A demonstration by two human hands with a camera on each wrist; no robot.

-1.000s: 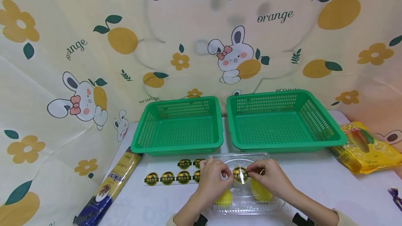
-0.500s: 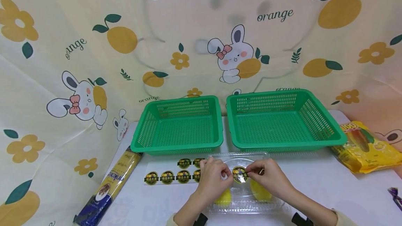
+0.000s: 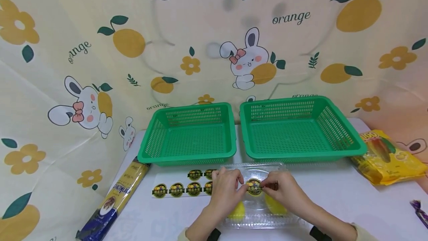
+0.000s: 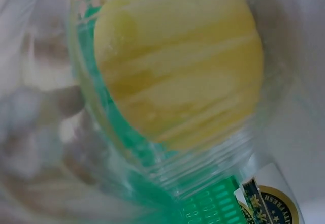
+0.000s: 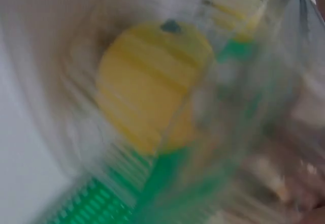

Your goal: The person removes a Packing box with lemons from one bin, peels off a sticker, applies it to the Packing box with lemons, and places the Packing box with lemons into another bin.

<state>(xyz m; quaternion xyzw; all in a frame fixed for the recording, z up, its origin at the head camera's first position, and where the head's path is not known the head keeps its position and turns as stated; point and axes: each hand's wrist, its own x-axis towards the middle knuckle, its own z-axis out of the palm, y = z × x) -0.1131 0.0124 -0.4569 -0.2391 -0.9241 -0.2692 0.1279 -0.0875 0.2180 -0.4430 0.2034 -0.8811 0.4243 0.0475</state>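
Note:
A round black-and-gold sticker (image 3: pixel 254 187) is at the lid of a clear plastic clamshell box (image 3: pixel 257 221). My right hand (image 3: pixel 285 188) pinches its right edge between thumb and index finger. At the left edge, the thumb of my left hand (image 3: pixel 226 188) touches the sticker, the index finger parted from it. Two yellow fruits show through the plastic, one on the left (image 3: pixel 237 211) and one on the right (image 3: pixel 276 204). Each wrist view looks through the box side at a yellow fruit (image 4: pixel 177 66), the right one blurred.
Left of the box lies a sheet of matching stickers (image 3: pixel 176 189), partly behind my left hand. Two green baskets, left (image 3: pixel 187 156) and right (image 3: pixel 304 155), stand behind. A blue-gold packet (image 3: pixel 113 200) lies left; a yellow bag (image 3: pixel 389 159) and a purple-wrapped piece (image 3: pixel 418 211) lie right.
My left index finger has lifted away from the thumb at the sticker's left edge. My right hand keeps its pinch. The whole head view has shifted slightly.

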